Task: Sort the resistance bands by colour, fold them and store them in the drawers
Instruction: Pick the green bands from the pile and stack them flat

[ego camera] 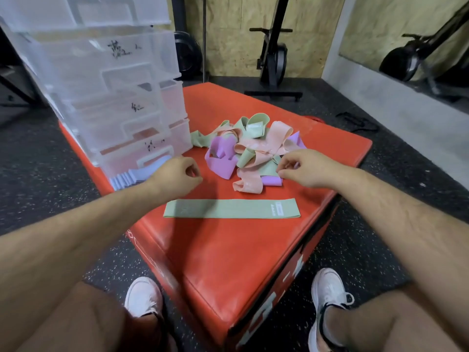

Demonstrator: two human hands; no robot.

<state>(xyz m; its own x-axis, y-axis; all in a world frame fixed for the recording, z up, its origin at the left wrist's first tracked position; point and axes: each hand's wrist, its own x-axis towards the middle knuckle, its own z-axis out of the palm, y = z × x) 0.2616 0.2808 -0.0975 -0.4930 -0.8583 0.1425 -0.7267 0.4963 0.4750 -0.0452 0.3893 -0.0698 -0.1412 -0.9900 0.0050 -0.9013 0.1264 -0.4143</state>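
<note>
The flat green band [231,208] lies on the red padded box [228,250], on the near side of both grips. Its long axis runs left to right, so one end sits just short of each grip. The left grip [177,175] hovers over the box, fingers loosely curled, holding nothing. The right grip [303,171] is likewise loosely curled and seems empty, its fingertips at the near edge of the tangled pile of bands [250,148]. That pile lies between the grips and beyond them, closer to the right one. The drawer unit [114,97] stands beyond the left grip. Folding the green band likely means drawing both grips back to its ends.
</note>
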